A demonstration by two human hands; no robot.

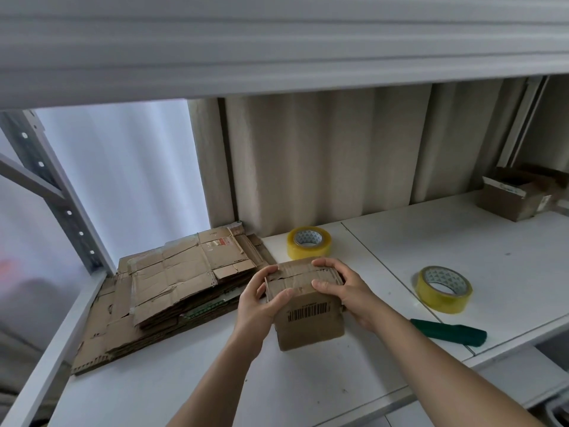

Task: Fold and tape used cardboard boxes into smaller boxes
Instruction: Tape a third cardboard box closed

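A small brown cardboard box (311,325) with a barcode on its near side stands upright on the white shelf (215,365). My left hand (261,300) grips its left side, thumb laid over the folded top flaps. My right hand (341,288) grips the right side, with fingers curled over the far top edge and thumb on the near flap. A stack of flattened used cardboard (172,285) lies to the left. Two yellow tape rolls lie flat: one (308,242) just behind the box, one (443,289) to the right.
A green utility knife (449,331) lies on the shelf to the right of my right forearm. An open cardboard box (511,198) sits at the far right corner. A shelf board hangs overhead, and a metal upright (55,195) rises at the left.
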